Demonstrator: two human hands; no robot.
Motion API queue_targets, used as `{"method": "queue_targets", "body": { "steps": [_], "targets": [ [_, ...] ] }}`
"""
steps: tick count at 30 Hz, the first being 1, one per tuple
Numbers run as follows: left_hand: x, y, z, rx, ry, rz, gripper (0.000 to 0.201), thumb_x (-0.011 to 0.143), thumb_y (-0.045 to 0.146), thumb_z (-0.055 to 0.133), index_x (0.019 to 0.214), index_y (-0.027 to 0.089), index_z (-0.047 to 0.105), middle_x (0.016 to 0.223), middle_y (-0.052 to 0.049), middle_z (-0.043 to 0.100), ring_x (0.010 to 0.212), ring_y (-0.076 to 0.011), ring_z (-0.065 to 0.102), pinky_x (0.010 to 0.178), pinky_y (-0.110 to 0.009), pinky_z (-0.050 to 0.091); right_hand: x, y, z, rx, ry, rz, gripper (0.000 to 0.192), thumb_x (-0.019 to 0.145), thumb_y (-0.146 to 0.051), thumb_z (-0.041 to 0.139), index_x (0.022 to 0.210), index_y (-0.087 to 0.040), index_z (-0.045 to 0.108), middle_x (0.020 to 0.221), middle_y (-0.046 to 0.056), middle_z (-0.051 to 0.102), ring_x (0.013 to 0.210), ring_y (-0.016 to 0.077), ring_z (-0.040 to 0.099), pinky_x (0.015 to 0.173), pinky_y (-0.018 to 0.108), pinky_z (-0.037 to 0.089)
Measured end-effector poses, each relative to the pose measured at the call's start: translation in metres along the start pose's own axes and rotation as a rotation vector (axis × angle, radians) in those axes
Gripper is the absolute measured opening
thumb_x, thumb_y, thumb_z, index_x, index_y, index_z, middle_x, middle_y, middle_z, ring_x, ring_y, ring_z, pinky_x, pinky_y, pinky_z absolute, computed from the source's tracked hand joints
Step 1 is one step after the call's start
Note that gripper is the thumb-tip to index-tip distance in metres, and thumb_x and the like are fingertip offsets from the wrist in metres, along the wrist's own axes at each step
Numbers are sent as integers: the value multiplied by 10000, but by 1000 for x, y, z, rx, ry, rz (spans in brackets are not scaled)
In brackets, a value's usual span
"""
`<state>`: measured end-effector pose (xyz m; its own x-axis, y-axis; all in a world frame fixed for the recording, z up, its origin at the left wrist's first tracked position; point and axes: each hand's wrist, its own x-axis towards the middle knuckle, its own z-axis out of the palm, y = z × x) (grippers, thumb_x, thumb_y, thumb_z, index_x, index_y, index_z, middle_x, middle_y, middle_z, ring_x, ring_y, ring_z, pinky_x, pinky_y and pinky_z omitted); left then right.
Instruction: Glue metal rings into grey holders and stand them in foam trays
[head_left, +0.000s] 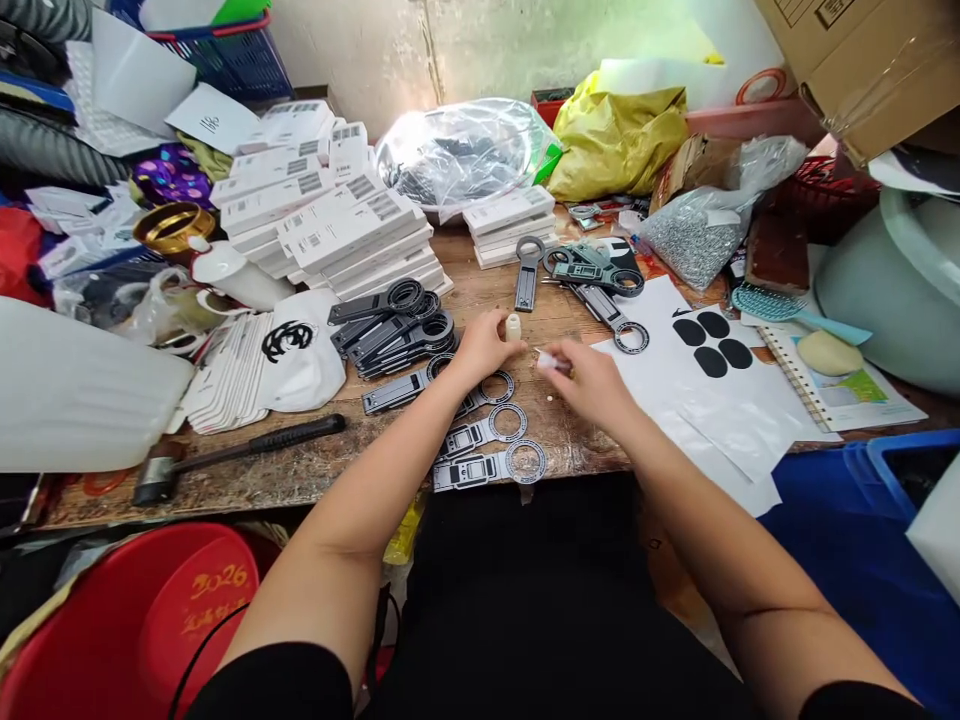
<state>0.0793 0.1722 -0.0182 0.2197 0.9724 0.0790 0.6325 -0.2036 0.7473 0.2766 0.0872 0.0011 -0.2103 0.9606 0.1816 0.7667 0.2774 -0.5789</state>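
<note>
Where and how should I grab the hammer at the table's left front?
Probably by the black grip of the hammer, from above and the near side: the slim grip points right, away from the bulky head, and stacked white pieces lie behind.

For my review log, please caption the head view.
Left hand holds a small bottle, right hand a white piece, near grey parts on a cluttered wooden bench.

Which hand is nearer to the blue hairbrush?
Right. The right hand is left of the hairbrush, across the white paper; the left hand is farther left, at the small pale bottle.
</note>
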Motion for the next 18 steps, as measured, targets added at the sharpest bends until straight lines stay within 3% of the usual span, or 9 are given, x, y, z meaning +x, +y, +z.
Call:
{"method": "queue_targets", "body": {
  "steps": [3, 7, 13, 18],
  "targets": [
    [1, 3, 1, -18, -8, 9, 279, 765, 268, 849, 1016, 179, 768, 961, -41, 783, 880, -217, 680, 853, -326, 532, 42, 1, -13, 17, 64, -51, 241, 943, -262, 677, 1160, -204, 765, 1090, 95, 794, 977, 269, 720, 907, 414, 552],
    [4, 4, 0, -27, -25, -1, 278, 738, 273, 871, 987, 179, 788, 872, -17, 778, 800, -198, 656, 780, -305, 493, 87, -6, -23, -94, -53, -143, 292, 906, -200, 680, 1173, -169, 796, 1085, 99, 794, 952, 248, 717, 913, 381, 540],
    [8, 0, -1, -59, -49, -4, 251, 711, 266, 906, 914, 158, 807, 806, -9, 773, 762, -192, 659, 717, -294, 446, 118, -24, -35, -281, -306, -354, 296, 805, -69, 706, 1047, -177, 839, 979, 93, 791, 923, 273, 723, 885, 389, 522],
    [10, -2, -3, -106, -62, 9, 221, 698, 233, 899, 886, 163, 807, 759, 7, 766, 753, -196, 681, 710, -282, 457, 136, -34, -32, -317, -419, -405, 306, 668, 43, 777, 832, -210, 831, 833, 85, 750, 858, 285, 703, 892, 447, 521]
  ]
}}
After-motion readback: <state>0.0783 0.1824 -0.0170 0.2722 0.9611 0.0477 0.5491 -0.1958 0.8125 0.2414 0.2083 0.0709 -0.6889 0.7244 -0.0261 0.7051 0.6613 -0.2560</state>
